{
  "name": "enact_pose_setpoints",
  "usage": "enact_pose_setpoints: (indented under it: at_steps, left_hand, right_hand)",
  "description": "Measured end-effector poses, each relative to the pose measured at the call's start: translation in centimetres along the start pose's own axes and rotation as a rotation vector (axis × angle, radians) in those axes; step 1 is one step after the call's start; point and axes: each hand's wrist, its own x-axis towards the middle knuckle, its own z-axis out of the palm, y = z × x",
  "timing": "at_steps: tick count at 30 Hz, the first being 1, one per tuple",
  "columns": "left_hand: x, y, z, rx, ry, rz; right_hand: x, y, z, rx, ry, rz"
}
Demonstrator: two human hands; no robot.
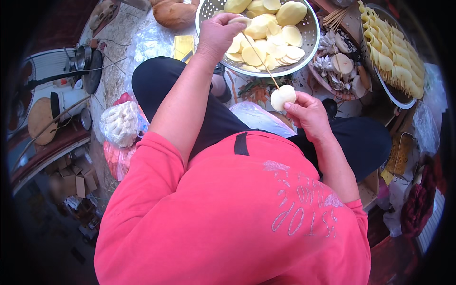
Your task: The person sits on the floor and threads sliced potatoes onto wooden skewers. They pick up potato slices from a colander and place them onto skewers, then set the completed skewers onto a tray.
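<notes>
My left hand (219, 34), at the upper middle, pinches a thin potato slice (239, 22) over the metal colander (313, 53). A wooden skewer (262, 61) slants from there down to a second potato slice (283, 98). That second slice sits at the skewer's lower end, pinched by the thumb and fingers of my right hand (308, 114). The colander holds peeled whole potatoes (291, 13) and a heap of loose slices (253, 54). To the right, skewers of folded potato slices (395, 60) stand packed in a second metal colander (402, 103).
A pink-rimmed basin (329, 87) of mushrooms lies between the colanders, with bare wooden skewers (334, 19) behind it. A yellow slicer (184, 46) lies left of the near colander. Bagged white food (120, 123) rests by the left knee. A brown animal (174, 13) lies at the top.
</notes>
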Motion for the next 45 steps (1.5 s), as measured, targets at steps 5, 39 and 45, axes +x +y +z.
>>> enact_pose_setpoints:
  at_steps: [5, 39, 45]
  left_hand:
    - [-0.7, 0.3, 0.5, -0.122, -0.043, -0.079]
    - [-1.8, -0.8, 3.5, 0.005, -0.095, -0.372]
    - [0.0, -3.9, 2.9, 1.021, -0.152, 0.067]
  right_hand:
    - [0.0, 0.3, 0.1, 0.014, 0.027, -0.043]
    - [0.9, 0.0, 0.1, 0.0, 0.157, -0.035]
    - [0.7, 0.0, 0.1, 0.004, 0.186, -0.048]
